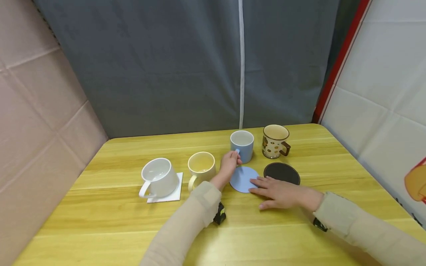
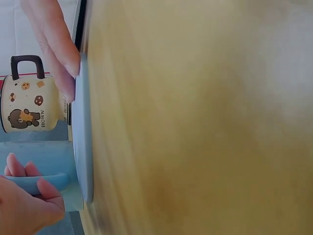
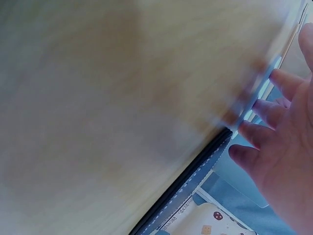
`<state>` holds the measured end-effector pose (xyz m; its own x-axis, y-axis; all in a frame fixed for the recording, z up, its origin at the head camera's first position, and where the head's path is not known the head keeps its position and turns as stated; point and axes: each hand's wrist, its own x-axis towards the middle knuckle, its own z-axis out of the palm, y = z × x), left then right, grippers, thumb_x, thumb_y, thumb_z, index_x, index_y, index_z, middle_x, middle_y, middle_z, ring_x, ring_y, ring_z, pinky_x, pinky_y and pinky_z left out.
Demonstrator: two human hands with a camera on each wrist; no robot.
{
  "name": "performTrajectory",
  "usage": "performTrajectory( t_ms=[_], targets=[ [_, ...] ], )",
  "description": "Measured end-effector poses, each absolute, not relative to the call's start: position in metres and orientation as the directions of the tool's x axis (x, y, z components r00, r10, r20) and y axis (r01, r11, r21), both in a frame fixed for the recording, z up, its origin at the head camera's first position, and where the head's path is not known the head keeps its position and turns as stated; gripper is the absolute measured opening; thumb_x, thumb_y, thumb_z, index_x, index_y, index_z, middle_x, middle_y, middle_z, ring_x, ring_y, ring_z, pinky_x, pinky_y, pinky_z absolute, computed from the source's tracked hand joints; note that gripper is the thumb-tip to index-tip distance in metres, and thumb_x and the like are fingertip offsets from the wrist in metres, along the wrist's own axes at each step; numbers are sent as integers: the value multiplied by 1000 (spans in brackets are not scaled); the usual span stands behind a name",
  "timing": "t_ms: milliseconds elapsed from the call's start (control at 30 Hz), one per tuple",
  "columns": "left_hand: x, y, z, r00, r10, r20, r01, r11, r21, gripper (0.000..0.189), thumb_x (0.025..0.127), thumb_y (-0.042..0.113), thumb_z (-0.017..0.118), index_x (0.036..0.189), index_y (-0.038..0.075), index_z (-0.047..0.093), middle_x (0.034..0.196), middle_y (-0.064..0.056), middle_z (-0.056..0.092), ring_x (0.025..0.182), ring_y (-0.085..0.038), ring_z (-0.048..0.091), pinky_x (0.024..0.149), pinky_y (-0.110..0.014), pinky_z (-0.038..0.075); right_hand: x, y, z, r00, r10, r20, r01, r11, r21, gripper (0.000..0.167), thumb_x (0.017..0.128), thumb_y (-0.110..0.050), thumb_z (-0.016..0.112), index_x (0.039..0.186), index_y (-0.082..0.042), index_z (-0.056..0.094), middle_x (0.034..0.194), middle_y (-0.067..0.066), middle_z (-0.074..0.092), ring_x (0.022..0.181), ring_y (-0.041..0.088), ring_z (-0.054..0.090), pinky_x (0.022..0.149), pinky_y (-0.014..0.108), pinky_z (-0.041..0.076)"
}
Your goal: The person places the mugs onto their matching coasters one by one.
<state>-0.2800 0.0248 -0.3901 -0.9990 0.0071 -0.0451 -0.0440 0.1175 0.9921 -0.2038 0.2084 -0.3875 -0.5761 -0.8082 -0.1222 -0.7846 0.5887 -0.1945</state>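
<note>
A light blue mug [image 1: 245, 150] stands behind a round blue coaster [image 1: 243, 178]. My left hand [image 1: 228, 164] pinches that mug's handle [image 2: 49, 182], thumb and fingers curled round it in the left wrist view. With its fingers spread out, my right hand [image 1: 283, 194] rests its fingertips on the coaster's right edge. A round black coaster [image 1: 281, 173] lies beside the blue one, partly behind the right hand. Beyond it is a cream mug with a bear print and brown handle [image 1: 273, 146].
To the left, a white mug [image 1: 159, 179] sits on a square white coaster [image 1: 178, 186]. A pale yellow mug [image 1: 201, 168] stands beside my left wrist, its lower part hidden by the sleeve. A grey curtain [image 1: 173, 74] hangs behind the wooden table [image 1: 83, 221].
</note>
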Motion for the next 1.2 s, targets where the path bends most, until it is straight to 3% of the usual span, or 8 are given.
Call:
performTrajectory(
  t_ms=[567,1200],
  targets=[
    [-276,19,-388,-999,22,-48,-47,37,998,25,97,13,42,82,-1,56,67,2,50,66,-8,48,75,-31,45,-203,208,-386,-576,-809,-120,-783,588,-202,62,91,-50,43,136,-8,42,144,20,31,132,41,27,104,56,23],
    [-250,9,-365,-994,109,-25,-13,110,994,26,98,8,38,89,-11,54,66,-2,47,68,-13,44,84,-44,42,-205,210,-390,-583,-803,-125,-780,596,-189,64,91,-55,40,137,-11,42,145,18,31,132,40,27,105,56,23]
  ],
)
